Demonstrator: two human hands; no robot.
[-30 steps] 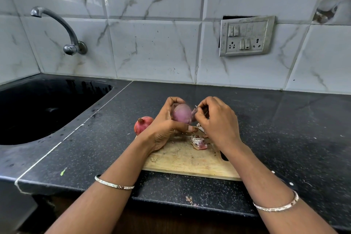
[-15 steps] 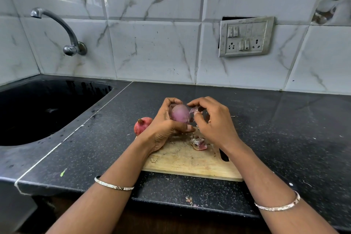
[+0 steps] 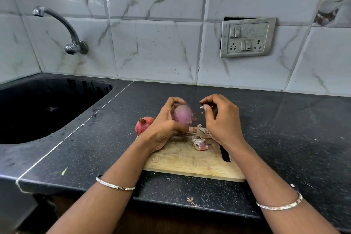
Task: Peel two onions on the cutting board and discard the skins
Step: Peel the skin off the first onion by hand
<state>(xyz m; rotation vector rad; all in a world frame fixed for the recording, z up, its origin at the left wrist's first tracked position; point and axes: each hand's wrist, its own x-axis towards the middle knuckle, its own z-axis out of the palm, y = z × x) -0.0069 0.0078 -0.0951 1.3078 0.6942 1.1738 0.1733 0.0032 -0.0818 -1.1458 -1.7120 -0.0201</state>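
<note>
My left hand (image 3: 167,127) grips a pale purple, mostly peeled onion (image 3: 182,114) above the far edge of the wooden cutting board (image 3: 190,161). My right hand (image 3: 222,119) hovers just right of the onion, thumb and fingertips pinching a small scrap of onion skin (image 3: 206,106). A second onion (image 3: 143,127), red and with its skin on, sits at the board's far left corner, partly behind my left hand. A cut onion end (image 3: 199,142) and bits of skin lie on the board.
A black sink (image 3: 38,108) with a wall tap (image 3: 70,32) lies to the left. The black counter (image 3: 284,129) stretches right to the tiled wall, which holds a switch panel (image 3: 247,37). Skin crumbs (image 3: 190,200) lie near the counter's front edge.
My right hand has pulled away to the right from the onion with a scrap of skin between its fingertips. My left hand has kept hold of the onion.
</note>
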